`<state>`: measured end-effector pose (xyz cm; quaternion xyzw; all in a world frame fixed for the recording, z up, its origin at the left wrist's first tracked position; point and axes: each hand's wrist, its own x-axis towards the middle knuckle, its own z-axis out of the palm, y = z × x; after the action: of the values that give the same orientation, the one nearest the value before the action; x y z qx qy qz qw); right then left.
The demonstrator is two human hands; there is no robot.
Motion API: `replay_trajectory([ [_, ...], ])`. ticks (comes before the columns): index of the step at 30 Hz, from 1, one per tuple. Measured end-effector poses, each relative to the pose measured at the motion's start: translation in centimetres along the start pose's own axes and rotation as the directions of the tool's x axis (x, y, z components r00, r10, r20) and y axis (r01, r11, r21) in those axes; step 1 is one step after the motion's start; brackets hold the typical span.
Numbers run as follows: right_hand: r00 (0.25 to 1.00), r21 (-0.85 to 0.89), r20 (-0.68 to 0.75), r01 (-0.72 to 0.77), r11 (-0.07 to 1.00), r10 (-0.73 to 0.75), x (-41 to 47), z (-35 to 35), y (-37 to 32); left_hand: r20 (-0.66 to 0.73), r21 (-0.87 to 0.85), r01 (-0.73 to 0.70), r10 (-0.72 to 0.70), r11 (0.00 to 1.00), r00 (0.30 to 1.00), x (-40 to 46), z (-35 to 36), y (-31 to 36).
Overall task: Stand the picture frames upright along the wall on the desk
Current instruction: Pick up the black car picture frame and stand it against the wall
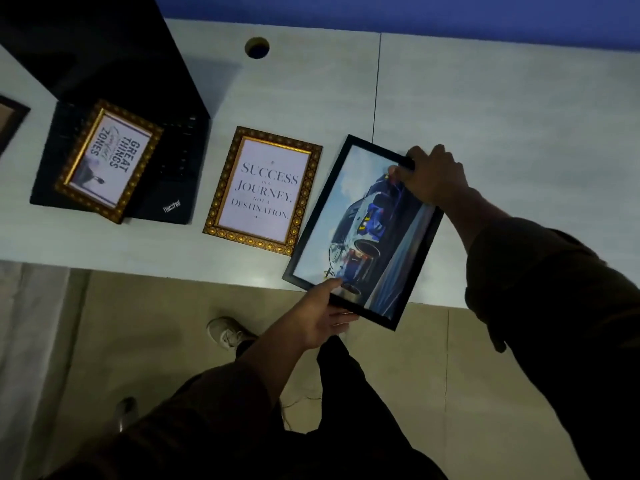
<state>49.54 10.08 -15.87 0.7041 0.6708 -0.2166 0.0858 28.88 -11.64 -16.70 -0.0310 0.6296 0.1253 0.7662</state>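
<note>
A black-framed car picture (pixel 363 233) lies tilted at the desk's front edge, its near corner hanging over the floor. My left hand (pixel 320 317) grips its near corner from below, thumb on the glass. My right hand (pixel 431 176) grips its far corner. A gold-framed "Success is a journey" print (pixel 265 190) lies flat just left of it. Another gold-framed "Great things" print (pixel 109 161) rests on a laptop. A dark frame (pixel 10 121) shows partly at the left edge. The blue wall (pixel 415 15) runs behind the desk.
An open black laptop (pixel 166 168) sits on the white desk (pixel 502 116) at the left, its screen raised. A round cable hole (pixel 257 47) lies near the wall. A seam divides the desk. Below are the tiled floor and my shoes.
</note>
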Motion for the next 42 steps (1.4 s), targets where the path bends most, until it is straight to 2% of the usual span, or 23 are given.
replay_trajectory([
  [3, 0.997, 0.114, 0.043, -0.072, 0.991, 0.068, -0.9, 0.3, 0.8, -0.04, -0.03, -0.017, 0.016, 0.999, 0.999, -0.3, 0.4, -0.5],
  [7, 0.989, 0.269, -0.035, -0.127, 0.955, 0.142, -2.5, -0.9, 1.9, -0.058, 0.021, -0.061, 0.062, 0.998, 0.996, -1.9, 0.4, -0.2],
  [12, 0.971, 0.364, -0.111, -0.159, 0.918, 0.212, -3.6, -5.7, -0.4, -0.032, 0.103, -0.202, 0.206, 0.974, 0.978, -5.5, -1.5, 2.0],
  [15, 0.973, 0.424, -0.153, -0.094, 0.901, 0.173, -3.7, -8.3, -4.7, -0.05, 0.106, -0.327, 0.334, 0.939, 0.941, -8.3, -5.5, 4.2],
  [18, 0.973, 0.475, -0.22, 0.044, 0.879, 0.07, -4.3, -9.0, -11.0, -0.133, 0.139, -0.462, 0.479, 0.876, 0.868, -11.4, -11.7, 6.7],
  [21, 0.972, 0.561, -0.233, 0.15, 0.814, -0.019, -5.9, -7.8, -18.8, -0.246, 0.275, -0.55, 0.61, 0.789, 0.753, -15.1, -19.9, 9.1],
  [24, 0.971, 0.619, -0.216, 0.22, 0.754, -0.106, -7.1, -5.8, -25.3, -0.321, 0.385, -0.572, 0.686, 0.724, 0.653, -18.8, -27.6, 11.3],
  [30, 0.936, 0.622, -0.189, 0.349, 0.701, -0.298, -8.5, -3.7, -40.2, -0.414, 0.558, -0.54, 0.776, 0.63, 0.476, -26.1, -43.3, 14.8],
  [34, 0.881, 0.594, -0.247, 0.467, 0.655, -0.404, -8.7, -4.1, -49.5, -0.452, 0.62, -0.519, 0.808, 0.589, 0.378, -30.2, -51.3, 16.7],
  [42, 0.768, 0.497, -0.287, 0.631, 0.596, -0.573, -7.4, -5.9, -62.5, -0.588, 0.596, -0.51, 0.77, 0.62, 0.248, -33.9, -63.9, 22.8],
])
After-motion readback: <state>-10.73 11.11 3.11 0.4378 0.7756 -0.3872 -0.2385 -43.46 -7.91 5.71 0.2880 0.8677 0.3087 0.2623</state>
